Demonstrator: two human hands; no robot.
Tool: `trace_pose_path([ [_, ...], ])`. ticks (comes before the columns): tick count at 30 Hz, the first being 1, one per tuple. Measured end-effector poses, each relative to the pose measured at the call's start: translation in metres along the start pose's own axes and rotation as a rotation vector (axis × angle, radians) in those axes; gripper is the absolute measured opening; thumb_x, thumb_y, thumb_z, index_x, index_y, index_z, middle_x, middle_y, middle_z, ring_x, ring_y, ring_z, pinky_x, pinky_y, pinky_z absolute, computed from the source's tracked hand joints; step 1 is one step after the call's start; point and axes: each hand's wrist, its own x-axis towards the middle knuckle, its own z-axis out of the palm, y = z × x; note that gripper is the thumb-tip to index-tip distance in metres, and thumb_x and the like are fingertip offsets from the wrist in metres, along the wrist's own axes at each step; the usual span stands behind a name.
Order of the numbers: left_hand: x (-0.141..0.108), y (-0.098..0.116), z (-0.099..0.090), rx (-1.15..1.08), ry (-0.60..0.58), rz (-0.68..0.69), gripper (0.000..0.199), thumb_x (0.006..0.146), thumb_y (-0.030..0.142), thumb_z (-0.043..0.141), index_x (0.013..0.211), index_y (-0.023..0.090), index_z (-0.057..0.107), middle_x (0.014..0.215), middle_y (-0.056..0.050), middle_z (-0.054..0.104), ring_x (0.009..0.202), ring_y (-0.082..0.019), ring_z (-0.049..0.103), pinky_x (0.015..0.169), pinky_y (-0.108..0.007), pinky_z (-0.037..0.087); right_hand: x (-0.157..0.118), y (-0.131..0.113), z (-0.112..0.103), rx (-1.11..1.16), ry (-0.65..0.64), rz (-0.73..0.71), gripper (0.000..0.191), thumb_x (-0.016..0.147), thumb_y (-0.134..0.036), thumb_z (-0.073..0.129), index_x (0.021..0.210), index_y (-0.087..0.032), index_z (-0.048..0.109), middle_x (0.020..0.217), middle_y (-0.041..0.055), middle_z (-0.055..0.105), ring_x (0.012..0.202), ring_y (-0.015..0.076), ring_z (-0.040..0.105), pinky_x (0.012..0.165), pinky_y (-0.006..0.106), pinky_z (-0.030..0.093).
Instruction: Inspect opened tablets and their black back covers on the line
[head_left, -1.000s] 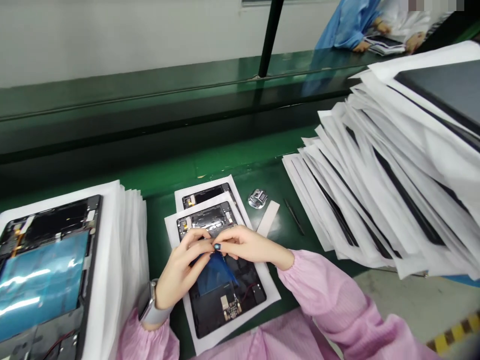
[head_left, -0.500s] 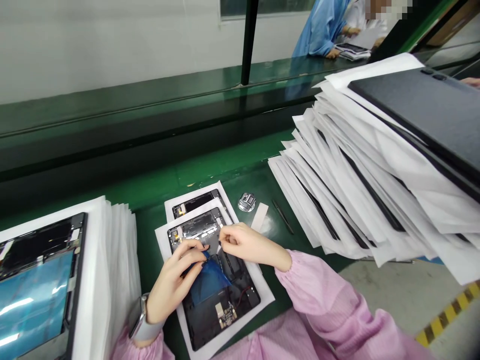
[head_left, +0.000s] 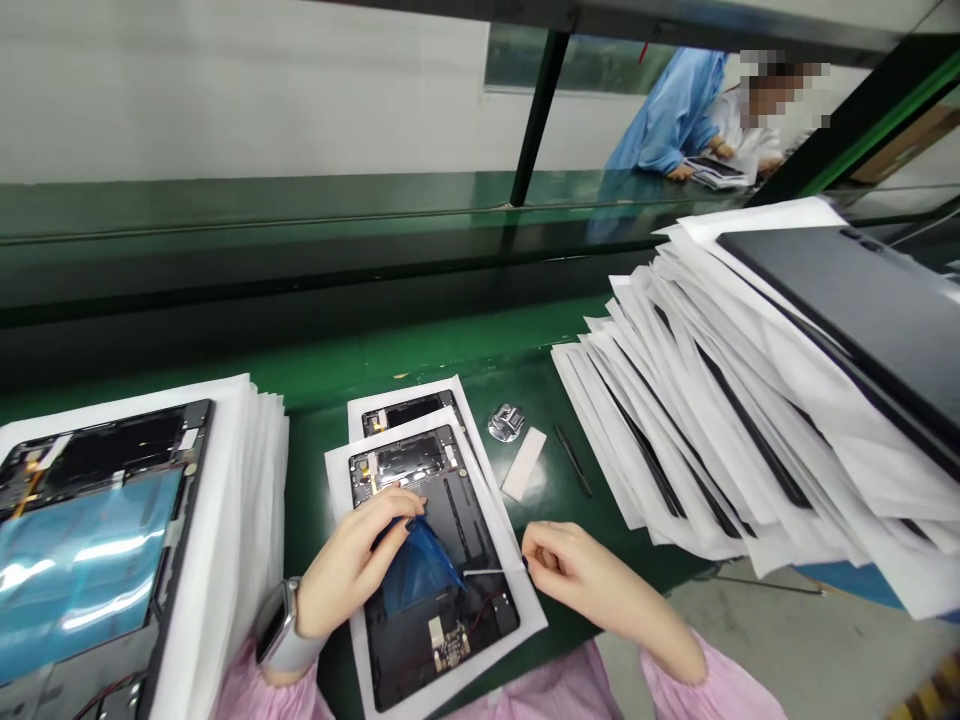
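An opened tablet (head_left: 472, 500) lies on a white sheet (head_left: 341, 490) in front of me, its inner parts showing. My left hand (head_left: 367, 550) is closed over it, thumb and fingers pinching the raised edge of a blue film (head_left: 424, 570). The rest of that film slopes down over the tablet's middle. At the tablet's right edge, my right hand (head_left: 559, 565) is closed in a pinch. A thin white strip (head_left: 484, 572) stretches from beside the film toward its fingertips. Where the strip crosses the white sheet, its end is hard to see.
Another opened tablet (head_left: 405, 410) lies partly underneath. Behind my right hand are a crumpled silvery piece (head_left: 506, 422), a pale rectangular block (head_left: 523, 465) and dark tweezers (head_left: 573, 460). Stacks of sheet-separated tablets stand left (head_left: 251, 500) and right (head_left: 675, 400). Two people (head_left: 667, 120) work beyond.
My right hand has moved from above the tablet toward me and right, drawing out the thin white strip. My left hand still pinches the blue film. The view has tilted upward slightly.
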Motion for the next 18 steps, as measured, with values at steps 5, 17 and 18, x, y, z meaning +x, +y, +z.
trace_pose_path([
  [5, -0.005, -0.004, 0.002, 0.048, 0.001, -0.044, 0.018, 0.101, 0.018, 0.047, 0.107, 0.027, 0.061, 0.104, -0.002, 0.077, 0.103, -0.017, 0.073, 0.092, -0.027, 0.055, -0.005, 0.002, -0.016, -0.039, 0.012, 0.030, 0.019, 0.089, -0.014, 0.047, 0.072, -0.022, 0.042, 0.067, -0.0047, 0.040, 0.059, 0.0139, 0.038, 0.057, 0.027, 0.028],
  [17, -0.003, 0.000, 0.001, 0.009, 0.037, -0.119, 0.021, 0.102, 0.021, 0.039, 0.106, 0.025, 0.058, 0.090, -0.001, 0.074, 0.084, -0.018, 0.073, 0.074, -0.028, 0.056, -0.004, 0.000, -0.027, -0.017, 0.001, 0.114, 0.015, 0.088, -0.021, 0.044, 0.073, -0.023, 0.042, 0.065, -0.0035, 0.043, 0.056, 0.0147, 0.047, 0.051, 0.025, 0.037],
  [18, -0.003, 0.000, 0.001, 0.002, 0.034, -0.128, 0.020, 0.102, 0.021, 0.038, 0.106, 0.025, 0.057, 0.090, -0.001, 0.075, 0.084, -0.018, 0.073, 0.074, -0.028, 0.056, -0.005, 0.002, -0.025, -0.006, -0.009, 0.128, 0.015, 0.088, -0.021, 0.044, 0.073, -0.023, 0.042, 0.065, -0.0038, 0.044, 0.054, 0.0144, 0.048, 0.050, 0.024, 0.039],
])
